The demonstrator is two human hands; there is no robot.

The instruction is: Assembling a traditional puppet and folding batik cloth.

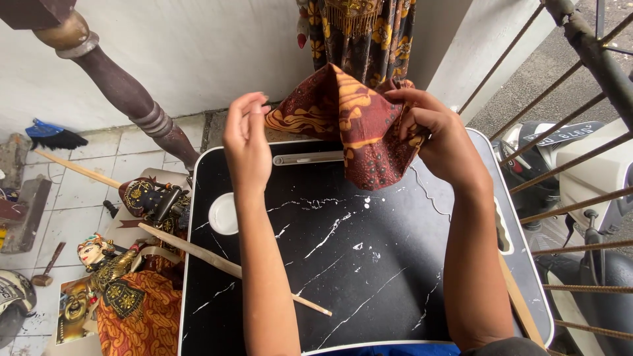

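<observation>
A dark red cloth with yellow batik patterns hangs folded above the far edge of a small black marble-look table. My right hand grips a bunch of the cloth at its right side. My left hand pinches the cloth's left corner between fingertips. A thin wooden stick lies across the table's left edge, passing under my left forearm.
A white round recess sits in the table's left side. Wooden puppets in patterned costume lie on the tiled floor at left, with a small hammer. A turned wooden post stands behind. Metal railing and a parked scooter at right.
</observation>
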